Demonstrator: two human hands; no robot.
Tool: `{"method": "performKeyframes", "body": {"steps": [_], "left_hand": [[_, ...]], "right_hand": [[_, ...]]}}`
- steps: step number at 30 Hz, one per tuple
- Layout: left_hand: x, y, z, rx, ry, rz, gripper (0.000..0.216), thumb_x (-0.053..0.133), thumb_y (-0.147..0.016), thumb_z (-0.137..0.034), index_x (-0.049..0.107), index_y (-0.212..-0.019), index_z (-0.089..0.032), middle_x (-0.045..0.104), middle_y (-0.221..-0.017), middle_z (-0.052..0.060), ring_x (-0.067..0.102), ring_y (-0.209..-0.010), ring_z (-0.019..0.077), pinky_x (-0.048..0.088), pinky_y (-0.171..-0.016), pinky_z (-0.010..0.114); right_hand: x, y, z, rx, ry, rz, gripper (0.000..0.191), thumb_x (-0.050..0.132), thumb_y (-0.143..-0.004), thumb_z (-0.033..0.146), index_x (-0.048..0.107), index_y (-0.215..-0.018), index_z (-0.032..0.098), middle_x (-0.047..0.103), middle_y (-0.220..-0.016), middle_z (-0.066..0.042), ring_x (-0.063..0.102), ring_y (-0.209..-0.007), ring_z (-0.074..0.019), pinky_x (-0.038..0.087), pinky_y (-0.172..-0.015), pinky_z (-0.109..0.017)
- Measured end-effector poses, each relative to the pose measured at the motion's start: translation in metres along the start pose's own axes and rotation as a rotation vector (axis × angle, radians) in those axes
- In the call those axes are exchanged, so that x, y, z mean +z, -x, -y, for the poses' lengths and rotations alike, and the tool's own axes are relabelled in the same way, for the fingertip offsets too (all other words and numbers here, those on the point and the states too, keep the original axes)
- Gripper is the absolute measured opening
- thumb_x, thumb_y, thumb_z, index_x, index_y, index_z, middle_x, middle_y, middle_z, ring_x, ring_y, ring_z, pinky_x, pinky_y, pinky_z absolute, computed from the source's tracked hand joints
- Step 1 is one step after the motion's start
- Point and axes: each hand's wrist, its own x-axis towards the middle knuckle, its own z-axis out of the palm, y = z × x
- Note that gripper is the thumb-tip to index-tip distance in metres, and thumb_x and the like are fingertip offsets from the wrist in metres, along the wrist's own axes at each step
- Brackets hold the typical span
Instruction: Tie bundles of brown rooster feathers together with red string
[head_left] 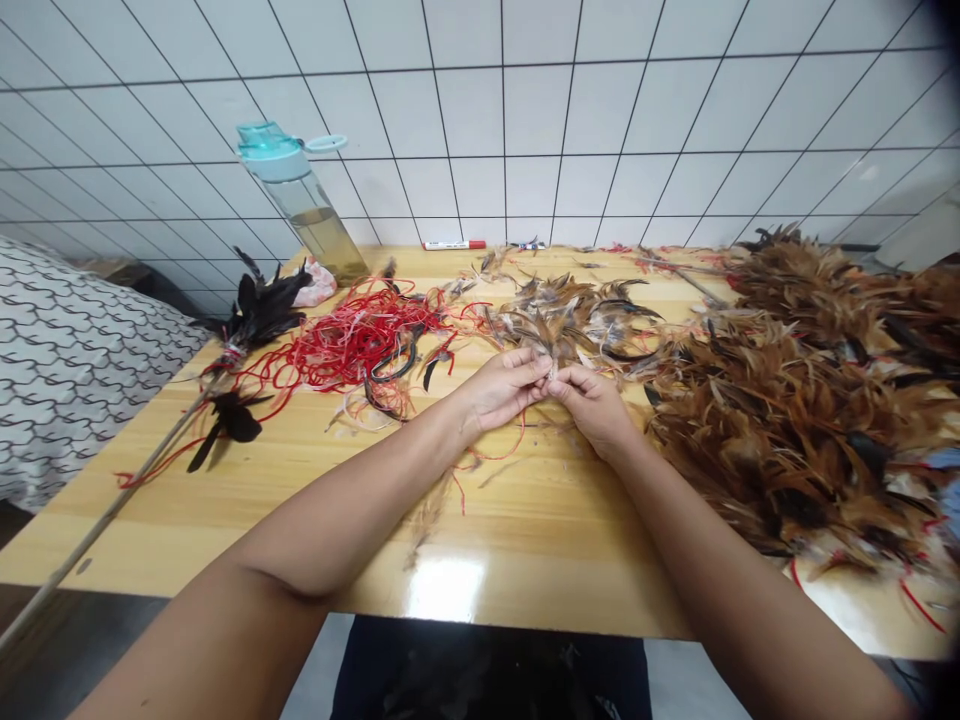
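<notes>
Above the middle of the table, my left hand (510, 388) and my right hand (592, 402) meet fingertip to fingertip. Both pinch the pale quill end of a small bunch of brown feathers (553, 340), whose tips point away from me. A red string (519, 436) trails from beneath the fingers onto the wood. Just beyond lies a loose heap of feathers (600, 310), partly overlapping the bunch in view. Left of my hands sits a tangled pile of red string (352, 335).
Bundled brown feathers (795, 430) cover the table's right side. A stick (142, 470) with black feathers (262, 305) tied at its top crosses the left edge. A water bottle (319, 215) stands at the back left. A red-capped marker (454, 245) lies near the tiled wall (465, 110).
</notes>
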Motion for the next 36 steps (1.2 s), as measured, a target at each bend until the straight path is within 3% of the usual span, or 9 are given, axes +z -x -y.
{"method": "performKeyframes", "body": {"steps": [12,18,21,26,36], "left_hand": [[0.0,-0.002,0.003,0.05,-0.118,-0.004,0.035,0.082,-0.058,-0.028,0.054,-0.07,-0.011,0.055,-0.06,-0.003,0.049,-0.054,0.0037,0.036,-0.053,0.017],[-0.001,-0.002,-0.003,0.089,-0.115,-0.031,0.035,0.082,-0.056,-0.029,0.054,-0.068,-0.011,0.055,-0.06,-0.003,0.048,-0.054,0.0042,0.034,-0.054,0.018],[-0.002,-0.002,-0.007,0.13,-0.244,-0.053,0.033,0.081,-0.057,-0.03,0.056,-0.069,-0.012,0.056,-0.061,-0.003,0.046,-0.053,0.0037,0.033,-0.055,0.019],[-0.001,-0.002,-0.009,0.17,-0.45,-0.048,0.031,0.08,-0.056,-0.025,0.063,-0.077,-0.011,0.061,-0.069,-0.002,0.053,-0.064,0.0072,0.04,-0.067,0.022],[-0.003,-0.002,-0.007,0.086,-0.295,0.016,0.037,0.085,-0.048,-0.025,0.066,-0.076,-0.01,0.066,-0.073,0.001,0.058,-0.068,0.0088,0.044,-0.075,0.025]], "right_hand": [[0.0,0.0,-0.004,-0.034,0.082,-0.051,0.018,0.058,-0.078,0.034,0.064,-0.069,0.02,0.066,-0.072,-0.002,0.059,-0.075,-0.0158,0.045,-0.077,-0.031],[-0.002,-0.001,0.001,0.045,-0.03,-0.039,0.02,0.057,-0.079,0.038,0.064,-0.077,0.019,0.066,-0.078,-0.002,0.059,-0.078,-0.0153,0.046,-0.081,-0.032],[-0.003,0.0,0.004,0.111,-0.089,-0.08,0.02,0.061,-0.075,0.038,0.064,-0.081,0.02,0.065,-0.078,-0.001,0.058,-0.075,-0.0145,0.045,-0.078,-0.03],[-0.005,0.0,0.006,0.123,-0.045,-0.013,0.022,0.064,-0.071,0.041,0.06,-0.07,0.019,0.059,-0.07,0.0,0.052,-0.069,-0.0139,0.043,-0.069,-0.027],[-0.007,0.0,0.001,0.021,0.099,0.013,0.023,0.058,-0.075,0.038,0.055,-0.062,0.019,0.048,-0.064,0.002,0.046,-0.066,-0.0132,0.039,-0.066,-0.026]]}}
